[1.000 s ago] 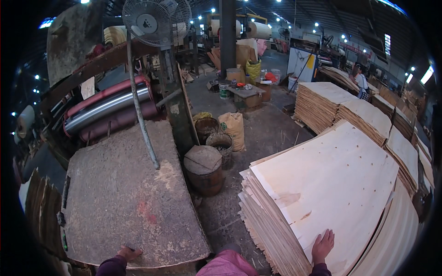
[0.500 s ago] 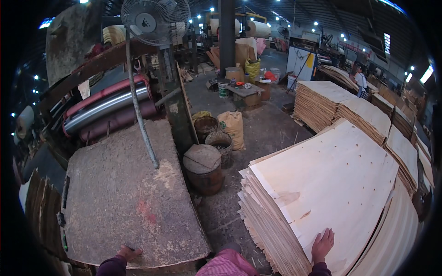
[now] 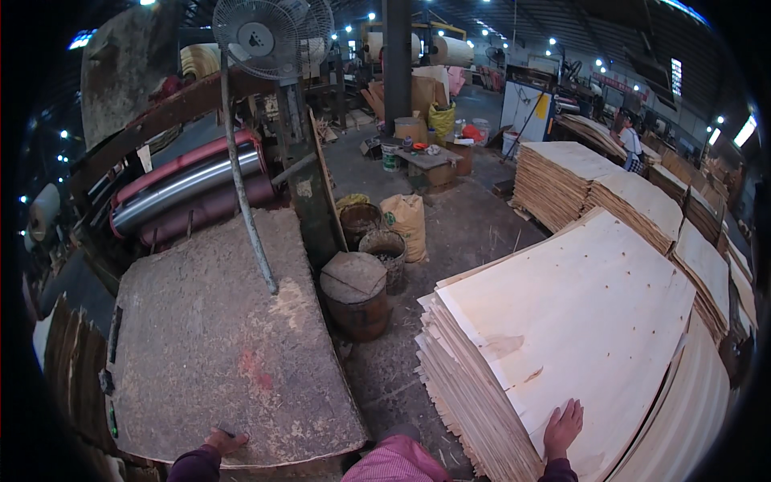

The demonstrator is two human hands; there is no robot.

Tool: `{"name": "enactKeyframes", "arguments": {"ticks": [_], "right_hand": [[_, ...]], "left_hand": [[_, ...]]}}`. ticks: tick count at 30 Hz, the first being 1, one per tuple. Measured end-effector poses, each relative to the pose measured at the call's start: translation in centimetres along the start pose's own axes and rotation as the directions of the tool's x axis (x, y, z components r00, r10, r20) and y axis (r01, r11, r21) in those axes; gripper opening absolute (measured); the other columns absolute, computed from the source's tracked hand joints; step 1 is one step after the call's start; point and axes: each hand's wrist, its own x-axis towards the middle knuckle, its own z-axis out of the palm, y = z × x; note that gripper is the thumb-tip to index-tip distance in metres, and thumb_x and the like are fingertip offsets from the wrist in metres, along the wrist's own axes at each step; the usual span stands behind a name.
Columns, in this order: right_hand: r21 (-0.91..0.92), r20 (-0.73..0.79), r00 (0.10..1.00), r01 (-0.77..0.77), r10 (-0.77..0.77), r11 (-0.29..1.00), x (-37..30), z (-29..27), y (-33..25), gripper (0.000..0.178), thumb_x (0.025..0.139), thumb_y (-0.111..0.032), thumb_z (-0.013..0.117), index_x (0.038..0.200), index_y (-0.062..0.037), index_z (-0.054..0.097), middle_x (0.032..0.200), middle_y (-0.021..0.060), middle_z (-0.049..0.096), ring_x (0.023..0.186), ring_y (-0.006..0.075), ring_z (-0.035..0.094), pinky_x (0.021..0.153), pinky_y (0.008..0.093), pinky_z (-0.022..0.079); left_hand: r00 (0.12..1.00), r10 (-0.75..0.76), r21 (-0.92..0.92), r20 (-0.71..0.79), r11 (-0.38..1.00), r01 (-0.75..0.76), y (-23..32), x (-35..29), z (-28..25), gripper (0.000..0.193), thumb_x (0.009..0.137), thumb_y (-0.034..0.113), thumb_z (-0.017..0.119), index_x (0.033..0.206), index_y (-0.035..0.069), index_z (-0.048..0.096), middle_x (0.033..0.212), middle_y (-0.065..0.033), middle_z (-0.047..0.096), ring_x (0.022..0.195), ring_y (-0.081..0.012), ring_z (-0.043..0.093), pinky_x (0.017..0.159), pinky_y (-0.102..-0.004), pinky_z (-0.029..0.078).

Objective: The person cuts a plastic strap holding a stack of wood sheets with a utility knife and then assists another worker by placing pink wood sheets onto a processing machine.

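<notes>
My right hand [image 3: 564, 427] lies flat on the top sheet of a tall veneer stack [image 3: 562, 321], its fingers stretched out. That pale wood sheet carries small dark knots and a brownish patch near its left edge. At the near edge of a worn, stained table [image 3: 185, 345], my left hand [image 3: 226, 441] rests on the surface with nothing visible in it. Its fingers show only partly and look loosely extended.
Beyond the table stands a machine with red and shiny metal rollers [image 3: 193, 189]. A pole [image 3: 245, 193] slants down onto the table beside a fan [image 3: 257, 38]. Drums [image 3: 353, 297] and a sack [image 3: 404, 227] fill the middle. More veneer stacks [image 3: 554, 181] line the right, where a person [image 3: 630, 145] stands.
</notes>
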Motion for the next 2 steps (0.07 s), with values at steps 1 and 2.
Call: {"name": "enactKeyframes", "arguments": {"ticks": [1, 2], "right_hand": [[0.004, -0.005, 1.0, 0.002, -0.002, 1.0, -0.04, -0.14, 0.0, 0.052, 0.093, -0.03, 0.05, 0.134, 0.0007, 0.045, 0.14, 0.0223, 0.043, 0.133, 0.0413, 0.036, 0.108, 0.0504, 0.027], [0.003, -0.003, 1.0, 0.003, -0.003, 1.0, -0.04, -0.12, -0.04, 0.052, 0.093, -0.03, 0.05, 0.134, 0.0007, 0.045, 0.14, 0.0223, 0.043, 0.133, 0.0413, 0.036, 0.108, 0.0504, 0.027]], "left_hand": [[1.0, -0.006, 0.013, -0.008, 1.0, 0.006, 0.22, -0.28, -0.09, 0.137, 0.062, 0.079, 0.065, 0.145, -0.014, 0.007, 0.146, -0.0315, 0.032, 0.137, -0.0424, 0.032, 0.112, -0.0421, 0.03], [1.0, -0.008, 0.013, -0.007, 1.0, 0.009, 0.15, -0.34, -0.1, 0.137, 0.062, 0.079, 0.065, 0.145, -0.014, 0.007, 0.146, -0.0315, 0.032, 0.137, -0.0424, 0.032, 0.112, -0.0421, 0.03]]}}
